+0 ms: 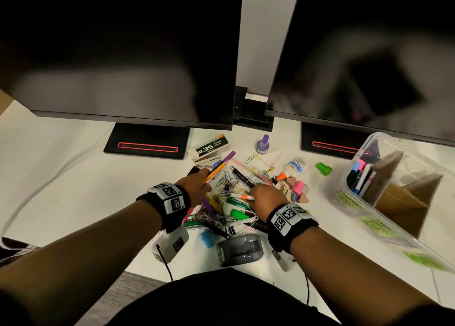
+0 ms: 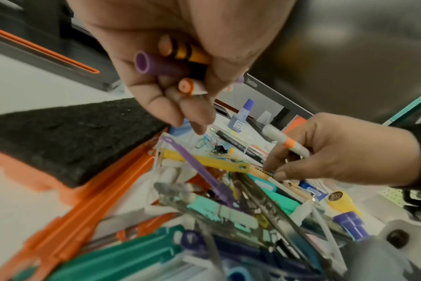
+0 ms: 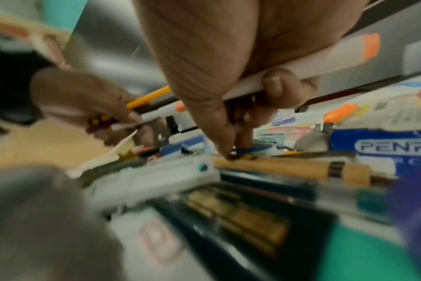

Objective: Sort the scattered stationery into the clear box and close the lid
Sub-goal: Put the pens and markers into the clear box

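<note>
The left hand point(image 1: 197, 185) is curled round a small bundle of pens: a purple marker point(image 1: 227, 157), a yellow pencil point(image 1: 216, 171) and a white pen with an orange cap point(image 2: 189, 87), whose ends stick out past the fingers in the left wrist view. The right hand point(image 1: 264, 197) grips a white marker with an orange band point(image 1: 246, 197) against its palm with the curled outer fingers, while its thumb and forefinger reach down and pinch at something small in the pile of stationery point(image 1: 226, 202); what they pinch is too blurred to tell. The pile lies directly under and between both hands, a heap of coloured paper clips point(image 1: 258, 168), binder clips, markers and a black pen point(image 1: 242, 176). Just beyond the right hand lie a glue bottle point(image 1: 294, 165) and a pink-capped bottle point(image 1: 296, 190); a green cap point(image 1: 323, 169) sits further to the right. Beyond the left hand lies a staple box point(image 1: 211, 148), and a purple ink bottle point(image 1: 263, 144) stands past the pile. Near the wrists sits a grey tape dispenser point(image 1: 240, 249). The clear box point(image 1: 369, 202) stands well apart to the right of the right hand, its top uncovered, with markers point(image 1: 362, 178) upright in one compartment between brown cardboard dividers point(image 1: 398, 200).
</note>
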A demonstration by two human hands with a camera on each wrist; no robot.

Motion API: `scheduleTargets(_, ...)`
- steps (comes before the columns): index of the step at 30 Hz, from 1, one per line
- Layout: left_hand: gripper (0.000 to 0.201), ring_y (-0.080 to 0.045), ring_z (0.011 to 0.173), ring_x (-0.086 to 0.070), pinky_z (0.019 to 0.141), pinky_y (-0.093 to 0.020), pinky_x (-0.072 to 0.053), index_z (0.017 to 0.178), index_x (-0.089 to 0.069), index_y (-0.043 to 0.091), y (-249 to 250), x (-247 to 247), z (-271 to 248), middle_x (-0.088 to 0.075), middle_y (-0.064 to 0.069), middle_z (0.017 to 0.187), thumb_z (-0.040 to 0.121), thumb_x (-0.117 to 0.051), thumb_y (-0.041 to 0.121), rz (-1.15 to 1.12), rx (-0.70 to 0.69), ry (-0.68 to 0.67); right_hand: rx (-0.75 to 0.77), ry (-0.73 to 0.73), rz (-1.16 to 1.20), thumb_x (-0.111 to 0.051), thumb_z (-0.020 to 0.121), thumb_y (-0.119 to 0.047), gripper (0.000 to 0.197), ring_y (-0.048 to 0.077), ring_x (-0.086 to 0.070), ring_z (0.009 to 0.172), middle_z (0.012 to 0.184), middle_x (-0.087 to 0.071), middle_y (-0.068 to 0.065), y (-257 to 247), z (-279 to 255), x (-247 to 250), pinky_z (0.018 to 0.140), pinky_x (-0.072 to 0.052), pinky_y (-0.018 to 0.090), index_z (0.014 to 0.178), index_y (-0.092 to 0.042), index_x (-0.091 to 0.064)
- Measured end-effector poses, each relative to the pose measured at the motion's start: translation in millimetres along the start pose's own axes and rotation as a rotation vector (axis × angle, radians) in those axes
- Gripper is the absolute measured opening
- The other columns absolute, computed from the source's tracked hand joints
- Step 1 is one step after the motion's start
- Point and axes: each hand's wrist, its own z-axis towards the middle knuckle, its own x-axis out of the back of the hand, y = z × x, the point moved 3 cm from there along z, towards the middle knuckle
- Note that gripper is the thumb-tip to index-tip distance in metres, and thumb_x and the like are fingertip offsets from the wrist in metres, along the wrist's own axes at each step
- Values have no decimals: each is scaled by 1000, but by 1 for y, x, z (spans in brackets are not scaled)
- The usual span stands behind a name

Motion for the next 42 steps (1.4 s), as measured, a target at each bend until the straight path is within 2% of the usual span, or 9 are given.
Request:
scheduleTargets(3,7,-30,90,-64,86,-43,-53,100,-42,20,0,-1,-3,-63,-10,111,94,-39,18,-20,-8,28,25,-38,-112,-54,89,-17,25,31,-59,105,113,-58,14,-6,3,-2,81,-48,34,109,-4,-60)
scheduleTargets(6,8,-27,86,-59,82,-36,-51,97,-46,17,1,1,-6,-60,-10,103,94,-39,15,-55,-3,30,33,-6,-113,-57,86,-18,30,28,-55,110,117,-56,12,-7,3,-3,85,-47,34,114,-7,-58)
scheduleTargets(12,12,-24,84,-52,74,-29,-39,99,-55,13,-5,9,-1,-55,-8,92,92,-46,16,-96,95,114,-85,150,208,-53,87,-26,28,32,-57,102,110,-62,15,0,-2,18,83,-46,33,107,-7,-56)
scheduleTargets(15,21,-23,85,-50,75,-28,-37,108,-59,8,0,12,2,-53,-8,92,91,-49,14,-104,113,121,-164,164,373,-43,94,-21,27,35,-58,103,110,-63,19,10,-1,26,79,-42,33,115,-6,-50)
scheduleTargets(18,17,-25,85,-50,74,-28,-38,102,-59,9,8,12,5,-53,-9,92,88,-50,12,-95,109,122,-248,170,427,-38,98,-23,31,35,-55,111,120,-59,19,23,1,26,87,-39,34,124,-9,-46)
scheduleTargets(23,19,-31,99,-60,82,-31,-45,105,-57,11,21,5,12,-65,-13,106,92,-45,20,76,39,137,-277,89,325,-42,96,-25,32,33,-55,110,120,-61,18,33,7,12,91,-42,35,121,-9,-54)
scheduleTargets(33,34,-28,116,-56,95,-35,-46,121,-48,8,26,-7,32,-58,-12,125,92,-52,25,458,26,26,-139,-33,44,-47,89,-9,26,29,-59,107,119,-58,13,20,3,-2,84,-48,33,114,-5,-55)
scheduleTargets(37,27,-29,112,-59,92,-36,-48,117,-51,9,24,-11,34,-61,-13,121,93,-48,22,481,24,18,-224,21,156,-53,84,-19,30,29,-61,102,112,-64,13,24,-3,6,78,-45,28,112,-7,-56)
scheduleTargets(42,30,-29,110,-59,90,-34,-48,115,-54,9,26,-11,36,-61,-13,119,89,-55,24,404,39,14,-283,159,256,-51,84,-19,29,30,-59,102,108,-66,12,24,-3,20,85,-42,31,112,-13,-57)
